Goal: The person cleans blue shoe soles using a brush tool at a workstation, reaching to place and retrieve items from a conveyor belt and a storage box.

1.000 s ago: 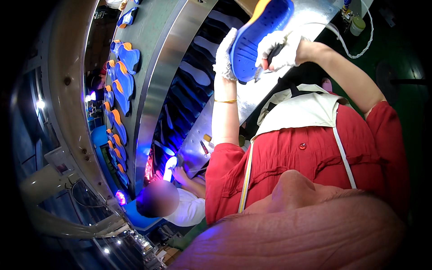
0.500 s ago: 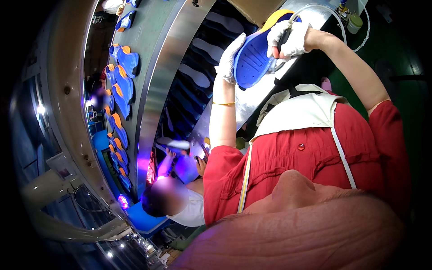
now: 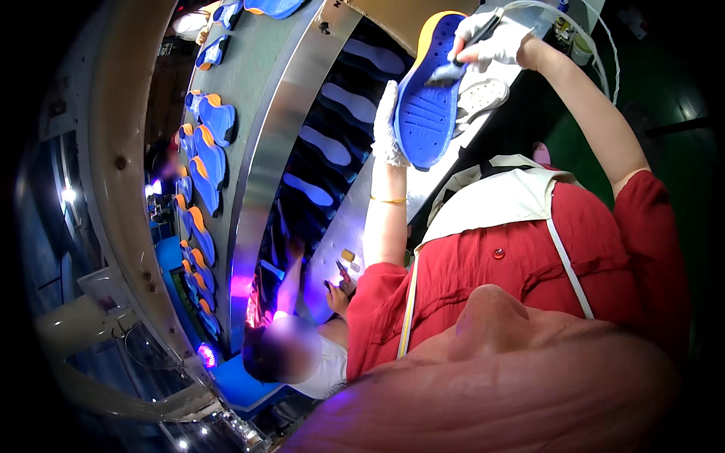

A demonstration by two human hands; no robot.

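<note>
A blue shoe sole with an orange edge at its far end is held up, its holed and grooved face toward me. My left hand, in a white glove, grips it along the left side near its lower end. In my gloved right hand is a brush with a dark handle and a thin pale tube. The bristles rest on or just over the middle of the sole's face. Below the right hand, a white shoe part with holes lies on the metal table, partly behind the sole.
On the left a conveyor belt carries several blue and orange soles. Between belt and metal table, pale insoles lie in a dark rack. A co-worker works at lower left. A clear hose loops at upper right.
The sole has tilted more upright. My right hand has shifted slightly up, and the brush now shows against the sole's face. The white shoe part has come into sight. The co-worker's arm has reached toward the rack.
</note>
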